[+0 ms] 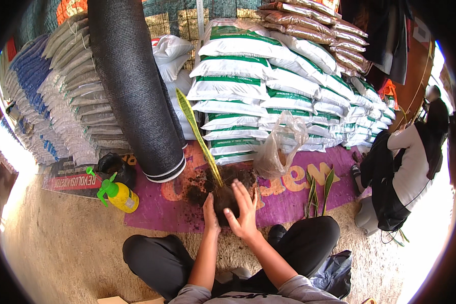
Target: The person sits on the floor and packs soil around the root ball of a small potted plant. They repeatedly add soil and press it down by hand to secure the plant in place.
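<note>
I see the person sitting on the floor, with a tall yellow-edged plant [196, 129] standing a little tilted between the two hands, above the purple banner [149, 215]. The left hand [211, 215] is curved against the left side of the plant's dark round base [225, 202], and the right hand [245, 210] presses it from the right with fingers spread, so both grip it together. Whether this base is bare soil or a black bag, I cannot tell. Loose dark soil [195, 195] lies around it. A yellow spray bottle [122, 197] stands to the left, and a clear plastic bag [283, 152] rests before the white-and-green sacks [230, 88].
</note>
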Action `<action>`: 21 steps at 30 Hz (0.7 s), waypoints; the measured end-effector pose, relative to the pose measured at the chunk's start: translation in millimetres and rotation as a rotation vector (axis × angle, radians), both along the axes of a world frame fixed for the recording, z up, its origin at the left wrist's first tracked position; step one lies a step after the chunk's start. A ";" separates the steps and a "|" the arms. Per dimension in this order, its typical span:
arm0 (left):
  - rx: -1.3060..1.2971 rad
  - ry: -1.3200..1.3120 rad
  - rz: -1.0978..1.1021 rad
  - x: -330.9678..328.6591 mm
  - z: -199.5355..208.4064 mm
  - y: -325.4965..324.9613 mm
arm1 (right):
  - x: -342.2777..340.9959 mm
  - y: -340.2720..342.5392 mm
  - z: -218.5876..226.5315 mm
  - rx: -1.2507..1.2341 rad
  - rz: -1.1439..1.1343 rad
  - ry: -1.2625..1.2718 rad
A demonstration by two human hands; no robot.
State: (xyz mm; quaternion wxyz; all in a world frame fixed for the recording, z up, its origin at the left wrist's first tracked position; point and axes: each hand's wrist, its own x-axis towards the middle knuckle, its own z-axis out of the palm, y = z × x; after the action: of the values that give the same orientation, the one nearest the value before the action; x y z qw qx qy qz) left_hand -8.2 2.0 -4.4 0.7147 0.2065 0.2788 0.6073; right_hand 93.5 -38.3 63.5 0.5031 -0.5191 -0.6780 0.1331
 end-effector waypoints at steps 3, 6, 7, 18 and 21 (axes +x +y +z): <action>-0.020 0.034 0.087 3.1 -1.5 0.1 | -2.2 2.7 3.8 -0.010 0.072 -0.169; 0.049 0.224 0.107 -0.6 3.6 -2.7 | 3.1 2.8 0.8 -0.043 0.064 -0.110; 0.113 0.413 0.058 -4.8 3.7 -1.6 | 4.8 1.3 0.2 -0.028 0.030 -0.036; -0.014 0.128 0.012 11.6 29.1 -15.3 | -6.1 1.5 -11.9 -0.123 0.109 0.678; 0.031 0.014 -0.072 10.2 12.0 -15.0 | -0.1 -0.8 -8.5 0.085 -0.111 0.088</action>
State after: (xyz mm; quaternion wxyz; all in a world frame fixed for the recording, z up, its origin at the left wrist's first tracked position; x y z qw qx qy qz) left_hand 2.0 -13.0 7.6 0.7310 0.2315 0.2666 0.5839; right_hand 93.4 -39.1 55.0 0.5604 -0.5280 -0.6305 0.0988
